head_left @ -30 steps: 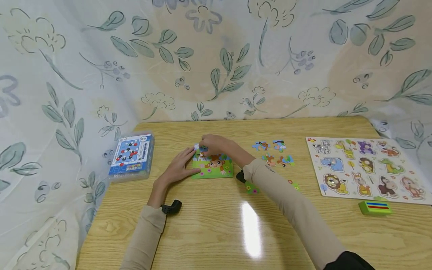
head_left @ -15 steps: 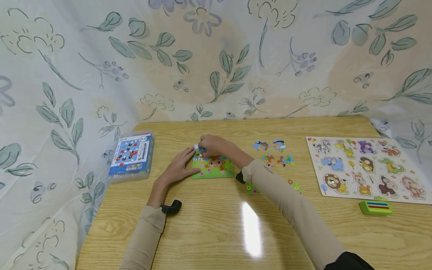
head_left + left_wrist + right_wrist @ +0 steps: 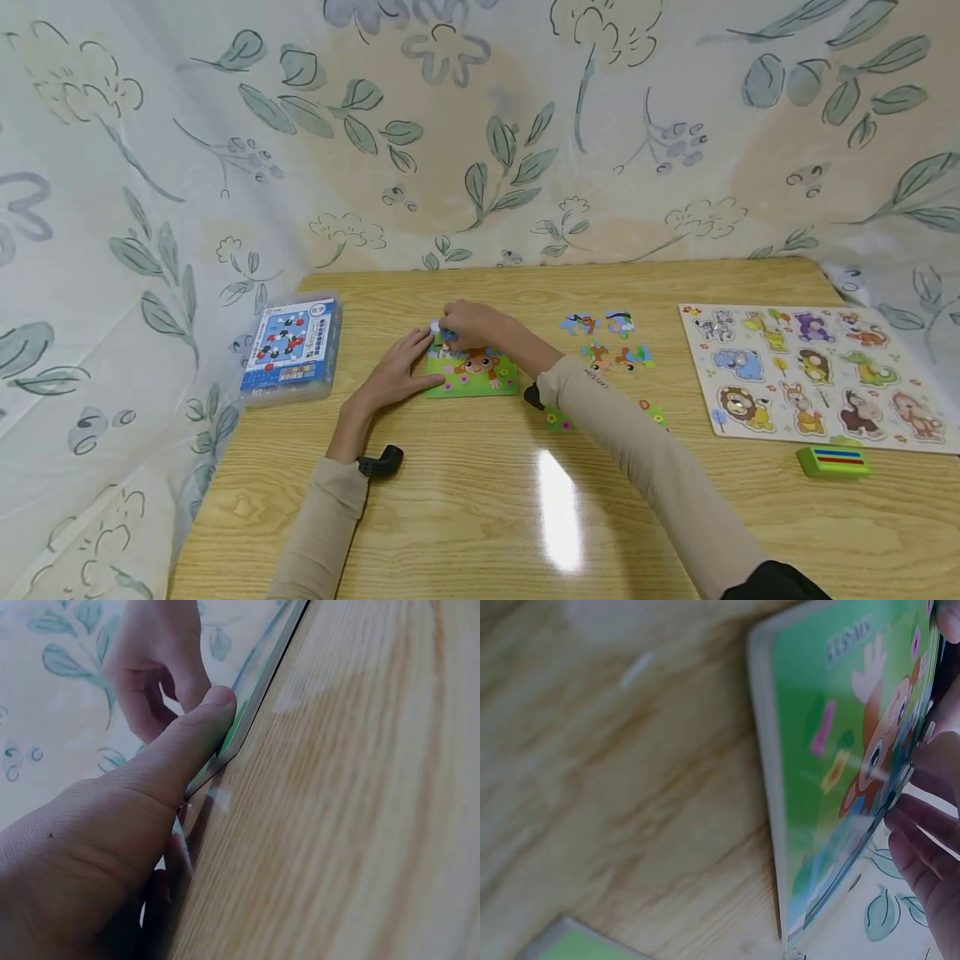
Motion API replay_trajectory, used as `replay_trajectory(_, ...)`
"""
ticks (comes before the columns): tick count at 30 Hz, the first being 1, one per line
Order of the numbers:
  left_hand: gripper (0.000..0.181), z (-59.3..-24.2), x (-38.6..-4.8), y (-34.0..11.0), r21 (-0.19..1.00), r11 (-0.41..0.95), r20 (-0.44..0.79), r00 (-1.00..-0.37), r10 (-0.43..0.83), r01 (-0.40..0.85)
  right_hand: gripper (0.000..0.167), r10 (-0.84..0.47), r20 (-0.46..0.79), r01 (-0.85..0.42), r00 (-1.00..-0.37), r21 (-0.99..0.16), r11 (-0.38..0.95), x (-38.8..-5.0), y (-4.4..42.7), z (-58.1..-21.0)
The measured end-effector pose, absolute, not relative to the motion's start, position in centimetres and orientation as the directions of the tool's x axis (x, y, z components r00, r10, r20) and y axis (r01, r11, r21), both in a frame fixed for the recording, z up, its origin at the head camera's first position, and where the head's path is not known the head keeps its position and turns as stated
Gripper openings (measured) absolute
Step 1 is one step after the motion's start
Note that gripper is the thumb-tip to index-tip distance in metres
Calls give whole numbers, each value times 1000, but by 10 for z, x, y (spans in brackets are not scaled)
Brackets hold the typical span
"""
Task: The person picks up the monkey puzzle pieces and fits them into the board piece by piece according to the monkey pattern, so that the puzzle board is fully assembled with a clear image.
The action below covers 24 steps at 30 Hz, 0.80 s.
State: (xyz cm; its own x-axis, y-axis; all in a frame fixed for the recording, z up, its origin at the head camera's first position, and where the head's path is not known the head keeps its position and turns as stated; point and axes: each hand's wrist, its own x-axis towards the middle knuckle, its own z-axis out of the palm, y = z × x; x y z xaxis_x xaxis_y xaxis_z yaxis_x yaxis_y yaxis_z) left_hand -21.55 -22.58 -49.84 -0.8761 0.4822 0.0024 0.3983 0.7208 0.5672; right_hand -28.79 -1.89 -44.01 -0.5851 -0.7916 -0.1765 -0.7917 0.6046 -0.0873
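A green picture puzzle board (image 3: pixel 472 389) with a cartoon monkey lies flat on the table. My left hand (image 3: pixel 393 371) rests at its left edge with the fingers fairly straight; in the left wrist view the thumb (image 3: pixel 199 731) lies on the board's near corner. Above the upper left part of the board, my right hand (image 3: pixel 476 323) has its fingers bent downward. From the right wrist view, its fingertips pinch a thin puzzle piece (image 3: pixel 903 784) seen edge-on against the board. The piece's picture is mostly hidden under that hand.
Loose puzzle pieces (image 3: pixel 633 357) lie right of the board, some partly behind the right sleeve (image 3: pixel 622 417). Farther right are an animal peg board (image 3: pixel 772 375) and a green block (image 3: pixel 834 462). A boxed molecule set (image 3: pixel 292 346) stands at the left. Patterned cloth hangs behind the table.
My right hand shifts only very slightly over the board's upper left part. The left hand and the board stay in place.
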Motion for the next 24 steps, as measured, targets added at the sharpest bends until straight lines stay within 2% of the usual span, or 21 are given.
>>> replay_trajectory(13, 86, -501, -216, -226, 555, 733, -6, -879, 476, 393, 36, -796, -152, -800, -585, -50, 598, -286, -18, -441)
replay_trajectory(24, 86, -502, -217, -227, 542, 734, 6, -876, 482, 408, 35, -785, -140, -784, -603, -77, 616, -288, -15, -444)
